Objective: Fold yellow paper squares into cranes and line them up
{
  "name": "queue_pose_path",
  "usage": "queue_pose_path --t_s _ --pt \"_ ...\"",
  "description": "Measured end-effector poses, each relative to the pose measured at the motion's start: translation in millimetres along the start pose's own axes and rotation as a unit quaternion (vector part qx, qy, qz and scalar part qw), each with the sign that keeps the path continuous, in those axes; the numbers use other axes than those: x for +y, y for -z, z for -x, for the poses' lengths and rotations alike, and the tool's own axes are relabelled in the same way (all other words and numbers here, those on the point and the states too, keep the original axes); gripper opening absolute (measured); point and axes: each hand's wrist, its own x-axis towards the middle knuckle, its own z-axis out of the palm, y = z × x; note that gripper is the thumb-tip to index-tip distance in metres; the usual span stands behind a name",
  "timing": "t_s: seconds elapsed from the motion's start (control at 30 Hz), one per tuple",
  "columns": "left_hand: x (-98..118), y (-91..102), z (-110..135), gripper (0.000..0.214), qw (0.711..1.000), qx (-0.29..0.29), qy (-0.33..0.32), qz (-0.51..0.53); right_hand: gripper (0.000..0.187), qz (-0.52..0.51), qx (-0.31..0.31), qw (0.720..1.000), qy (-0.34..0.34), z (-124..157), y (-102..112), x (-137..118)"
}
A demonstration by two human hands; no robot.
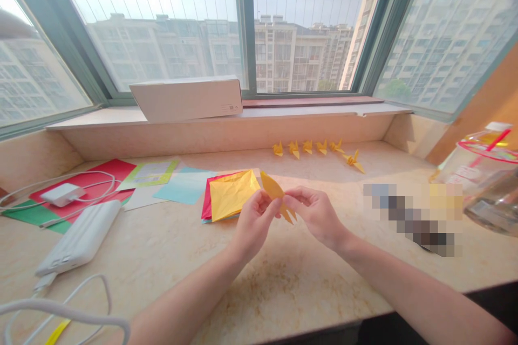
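Note:
Both my hands meet over the marble sill and pinch a folded yellow paper piece (272,187). My left hand (254,221) grips its lower left part, fingers closed on it. My right hand (318,213) pinches its right end, where pointed flaps (288,215) stick down. Just left of the hands lies a stack of paper squares, a yellow sheet (231,193) on top and a red one (208,197) under it. Farther back stands a row of several finished yellow paper cranes (307,146), with one more crane (353,160) off to their right.
A white power bank (79,240) with white cables (60,310) lies at the left, near a white charger (61,194) on red and green sheets (101,175). Light blue paper (184,186) lies beside them. A long white box (188,98) sits on the window ledge. Clear plastic containers (485,178) stand at the right.

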Motion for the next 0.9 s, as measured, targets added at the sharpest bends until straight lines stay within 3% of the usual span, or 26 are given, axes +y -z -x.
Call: queue_pose_path --t_s 0.17,0.4,0.63,0.9 --pt "-5.1 3.8 -1.0 0.029 0.998 0.006 0.043 -0.047 0.029 -0.036 -0.002 0.999 -0.035 0.1 -2.7 5.3" --pt "0.9 1.1 1.7 0.025 0.999 0.009 0.012 -0.032 0.031 -0.062 0.010 0.998 -0.029 -2.4 -2.7 6.5" --pt "-6.4 4.5 -0.4 0.028 1.000 0.031 0.003 -0.004 0.035 -0.086 -0.042 0.995 -0.030 -4.7 1.1 4.8" --pt "-5.7 3.2 -0.3 0.032 0.999 0.019 -0.006 0.034 0.028 -0.076 -0.049 0.996 -0.022 -6.0 3.4 5.1"
